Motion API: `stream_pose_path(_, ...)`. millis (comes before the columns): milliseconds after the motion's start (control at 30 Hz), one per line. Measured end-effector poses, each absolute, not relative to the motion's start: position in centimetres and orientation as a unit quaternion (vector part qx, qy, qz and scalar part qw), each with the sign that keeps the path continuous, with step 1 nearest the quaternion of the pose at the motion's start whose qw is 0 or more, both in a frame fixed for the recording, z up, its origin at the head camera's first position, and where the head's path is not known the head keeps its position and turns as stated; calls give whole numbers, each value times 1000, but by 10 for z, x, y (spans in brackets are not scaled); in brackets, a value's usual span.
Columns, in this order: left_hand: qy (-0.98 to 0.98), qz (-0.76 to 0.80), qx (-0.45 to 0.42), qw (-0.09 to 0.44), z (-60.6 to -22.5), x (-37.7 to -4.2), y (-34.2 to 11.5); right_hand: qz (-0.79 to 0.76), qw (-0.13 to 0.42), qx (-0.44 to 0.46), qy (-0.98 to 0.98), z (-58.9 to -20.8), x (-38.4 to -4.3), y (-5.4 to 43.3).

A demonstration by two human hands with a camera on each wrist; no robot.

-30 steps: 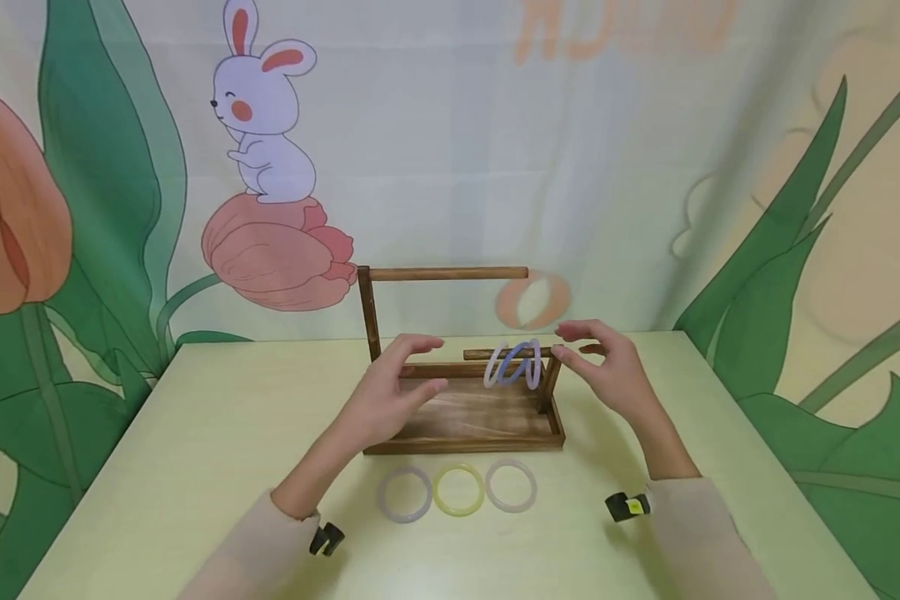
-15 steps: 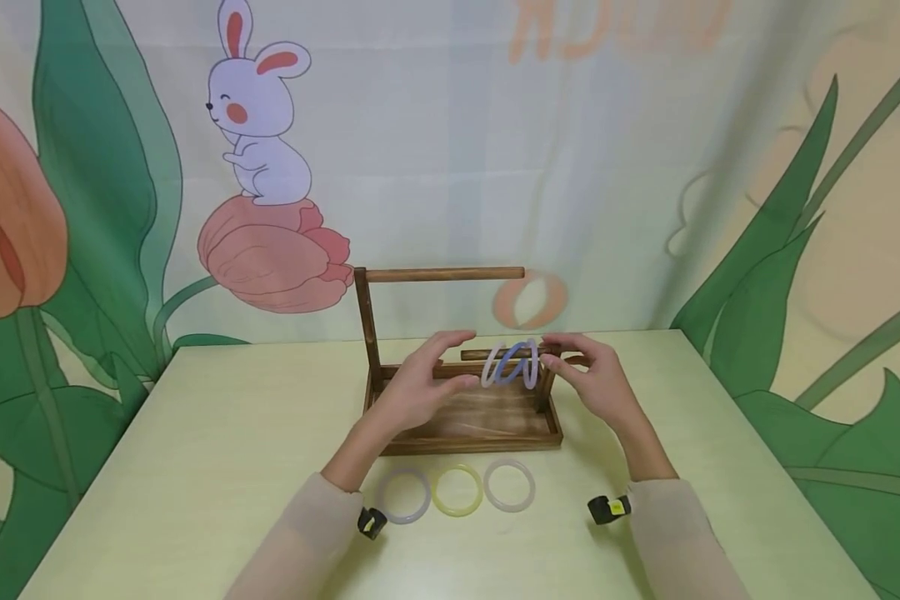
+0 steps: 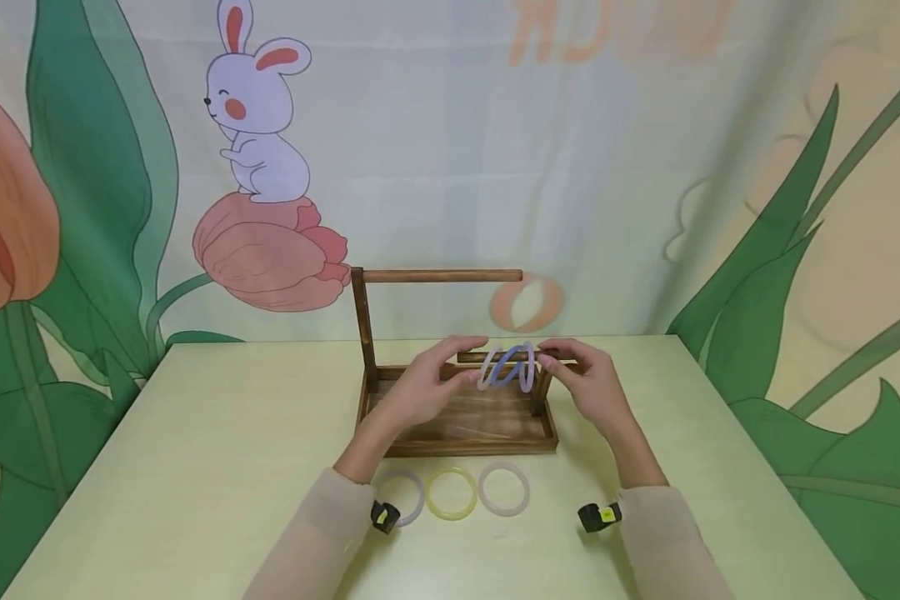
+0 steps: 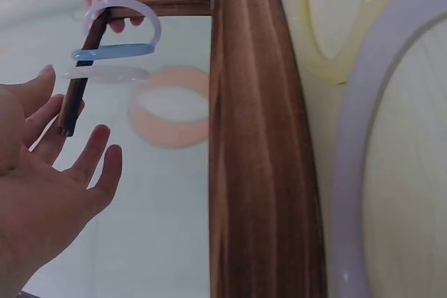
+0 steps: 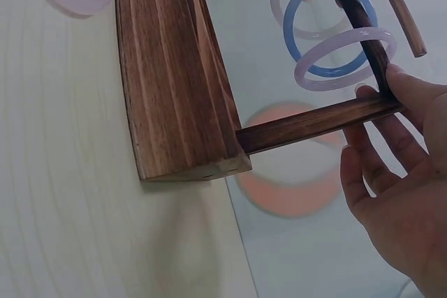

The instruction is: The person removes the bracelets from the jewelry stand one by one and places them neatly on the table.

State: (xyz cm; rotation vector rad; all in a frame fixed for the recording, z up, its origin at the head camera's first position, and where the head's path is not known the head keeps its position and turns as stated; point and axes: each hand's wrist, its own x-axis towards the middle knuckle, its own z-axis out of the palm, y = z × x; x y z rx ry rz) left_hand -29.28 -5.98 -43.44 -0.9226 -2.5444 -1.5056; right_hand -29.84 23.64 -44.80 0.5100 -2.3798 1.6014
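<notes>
A dark wooden display rack (image 3: 450, 450) has a short lower bar (image 3: 468, 357) carrying three bangles: a whitish one (image 4: 105, 73), a blue one (image 4: 115, 51) and a lilac one (image 5: 335, 86). Beside the bar's free end is my left hand (image 3: 423, 387), thumb and fingers apart on either side of it, close to the whitish bangle and holding nothing. At the other end, my right hand (image 3: 592, 383) has its thumb on the corner where bar meets post (image 5: 314, 123). Its fingers curl behind that corner, next to the lilac bangle.
In front of the rack lie three bangles in a row: a lilac one (image 3: 422, 496), partly behind the left wrist camera (image 3: 385, 517), a yellow one (image 3: 452, 517) and a pale one (image 3: 504, 512). A longer upper bar (image 3: 442, 276) extends from the tall left post (image 3: 363, 325). A printed curtain hangs behind.
My left hand has moved right to the lower bar's free end. My right hand has shifted slightly left onto the post's corner. The bangles keep their places on the bar.
</notes>
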Motion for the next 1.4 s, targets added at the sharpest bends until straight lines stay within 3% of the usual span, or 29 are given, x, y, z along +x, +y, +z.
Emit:
stream_pose_path(533, -802, -523, -289, 7, -441, -295, -53, 550, 107, 174, -810, -420, -276, 226)
stream_pose_path(900, -809, -513, -285, 25, -440, -293, -49, 549, 105, 164, -813, -450, -300, 238)
stream_pose_path(1400, -797, -509, -321, 54, -443, -294, -45, 567, 103, 173, -799, -450, -300, 239)
